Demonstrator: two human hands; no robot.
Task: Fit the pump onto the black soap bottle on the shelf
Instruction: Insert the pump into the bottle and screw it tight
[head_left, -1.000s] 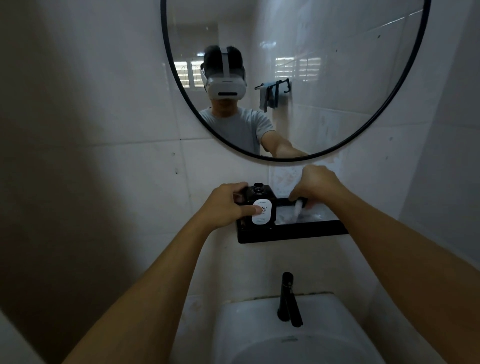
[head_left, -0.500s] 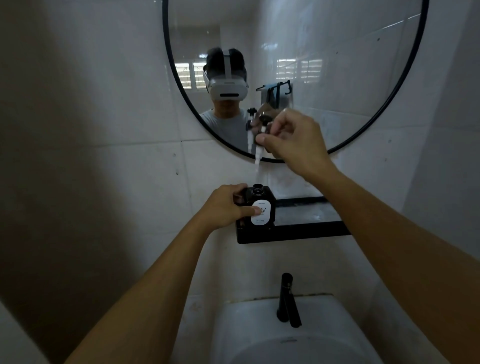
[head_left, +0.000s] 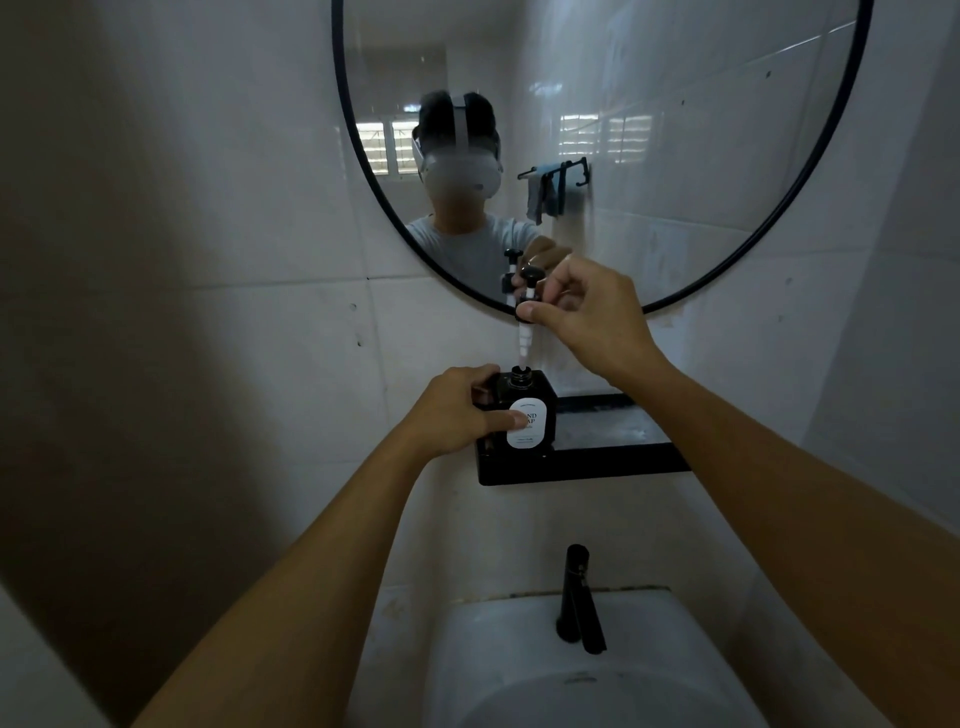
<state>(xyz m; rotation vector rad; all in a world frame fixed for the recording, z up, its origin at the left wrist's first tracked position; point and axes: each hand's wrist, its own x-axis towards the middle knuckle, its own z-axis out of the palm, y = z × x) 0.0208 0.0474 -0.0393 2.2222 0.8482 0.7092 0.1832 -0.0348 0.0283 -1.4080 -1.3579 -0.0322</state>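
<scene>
The left hand (head_left: 457, 410) grips the square black soap bottle (head_left: 524, 410) at the black wall shelf's (head_left: 587, 462) left end while right-hand fingers (head_left: 535, 312) pinch the black-and-white pump (head_left: 525, 317), its tube tip just above the open neck, insertion and seating probably remaining.

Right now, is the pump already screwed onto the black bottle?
No, the right hand holds the pump above the bottle's open neck.
</scene>
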